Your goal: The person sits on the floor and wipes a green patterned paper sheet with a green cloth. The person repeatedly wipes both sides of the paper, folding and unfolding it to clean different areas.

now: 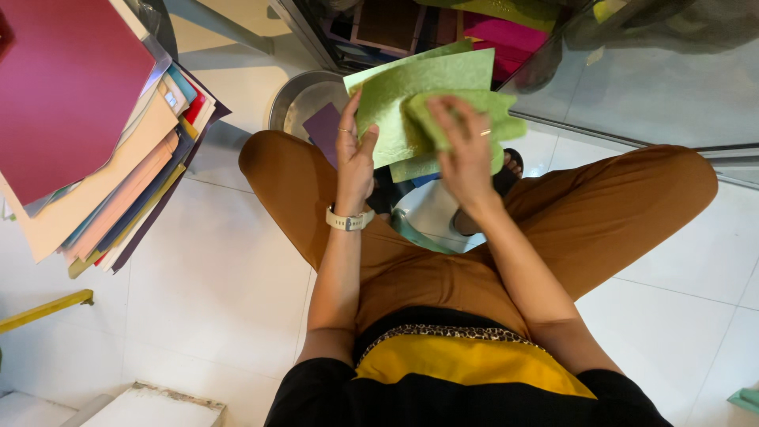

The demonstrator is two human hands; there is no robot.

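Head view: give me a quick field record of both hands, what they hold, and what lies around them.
left hand: grips the left edge of the green glitter sheets, watch on the wrist
right hand: fingers bend part of a green sheet over
paper stack: mixed colours, fanned out, at the left
metal bowl: on the floor beyond the left knee, purple sheet inside
floor: white tiles

A fanned stack of coloured paper sheets (103, 150) lies to the left of the seated person's knees. A round metal basin (296, 99) sits on the white tiled floor (229, 277) beyond the left knee, behind the green glittery sheets (419, 99) held above the lap.
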